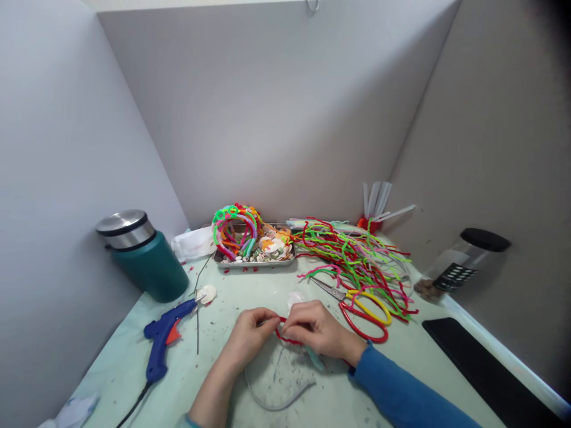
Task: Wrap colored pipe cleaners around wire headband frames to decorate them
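Observation:
Close together over the near middle of the table, my left hand (250,334) and my right hand (312,328) both pinch a red pipe cleaner (289,340). It bends into a small loop between my fingertips. Below them a grey pipe cleaner (279,408) curves across the tabletop; its upper end passes near my left wrist. A small pale teal piece (314,359) lies under my right hand, partly hidden. Just behind my right fingers sits a whitish round piece (295,299). Scissors (366,306) with red and yellow handles rest right of my right hand, blades apart.
A blue glue gun (163,339) lies left, its nozzle by a white disc (207,294). Behind it stands a teal bottle (149,261). A metal tray (259,263) holds decorated headbands (236,232). Pipe cleaners (352,255) pile up beside it. At right are a jar (459,264) and black slab (482,362).

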